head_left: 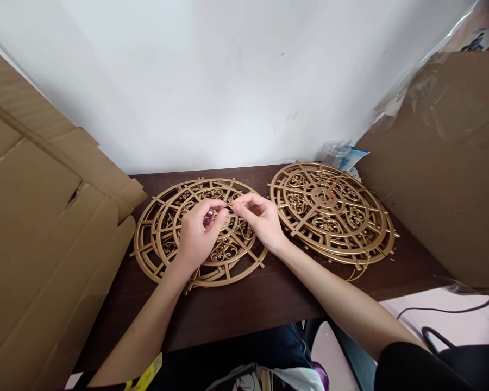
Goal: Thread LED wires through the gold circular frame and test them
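Observation:
Two stacked gold openwork discs [163,244] lie on the dark wooden table [244,298] in front of me. Both hands meet over their centre. My left hand [198,233] is closed, pinching a small red and silver part against the disc. My right hand [261,217] pinches with thumb and forefinger right next to it; what it holds is too small to name. A second pile of gold discs [334,217] sits to the right, with thin yellow wires [361,271] trailing from it.
Large cardboard sheets [44,228] lean at the left, another cardboard box [444,174] under clear plastic film at the right. A clear plastic container [336,152] stands by the white wall. A black cable [436,334] lies on the floor at lower right.

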Demonstrator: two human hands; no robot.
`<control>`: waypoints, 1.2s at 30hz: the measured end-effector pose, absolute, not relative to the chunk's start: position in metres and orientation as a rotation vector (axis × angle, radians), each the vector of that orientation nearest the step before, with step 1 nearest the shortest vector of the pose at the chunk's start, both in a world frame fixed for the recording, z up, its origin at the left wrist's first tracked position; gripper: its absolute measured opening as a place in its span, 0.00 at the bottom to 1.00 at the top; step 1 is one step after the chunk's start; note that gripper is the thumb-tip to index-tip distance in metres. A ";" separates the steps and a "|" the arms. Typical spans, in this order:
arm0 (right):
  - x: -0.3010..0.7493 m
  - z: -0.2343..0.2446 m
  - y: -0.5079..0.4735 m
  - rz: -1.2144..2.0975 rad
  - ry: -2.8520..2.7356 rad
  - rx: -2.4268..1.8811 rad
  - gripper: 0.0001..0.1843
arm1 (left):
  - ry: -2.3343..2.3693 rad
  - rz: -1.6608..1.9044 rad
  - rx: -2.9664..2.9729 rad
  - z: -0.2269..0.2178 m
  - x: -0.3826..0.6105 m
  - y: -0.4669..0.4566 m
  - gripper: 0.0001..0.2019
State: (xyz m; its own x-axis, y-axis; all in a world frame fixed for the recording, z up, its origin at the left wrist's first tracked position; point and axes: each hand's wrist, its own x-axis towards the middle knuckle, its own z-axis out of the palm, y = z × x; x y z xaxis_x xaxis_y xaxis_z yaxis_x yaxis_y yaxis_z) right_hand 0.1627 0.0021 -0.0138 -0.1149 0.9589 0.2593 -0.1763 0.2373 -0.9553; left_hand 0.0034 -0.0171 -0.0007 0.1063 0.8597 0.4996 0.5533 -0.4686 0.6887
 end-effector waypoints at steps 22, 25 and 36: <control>0.160 -0.017 0.003 1.218 -1.319 -0.827 0.15 | 1.446 1.449 1.796 0.004 0.004 -0.017 0.08; 0.160 -0.018 0.003 1.221 -1.335 -0.832 0.16 | 1.425 1.433 1.808 0.003 0.004 -0.017 0.08; 0.161 -0.019 0.003 1.066 -1.429 -0.902 0.12 | 1.408 1.386 1.909 0.001 0.003 -0.018 0.07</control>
State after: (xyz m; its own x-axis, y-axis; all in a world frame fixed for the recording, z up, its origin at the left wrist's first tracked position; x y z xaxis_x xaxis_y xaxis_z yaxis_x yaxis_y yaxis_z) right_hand 0.1605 0.0030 -0.0189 -0.1258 0.9423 0.3102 -0.0286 0.3091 -0.9506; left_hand 0.0031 -0.0175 0.0005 0.0051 0.8787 0.4773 0.4907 -0.4181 0.7645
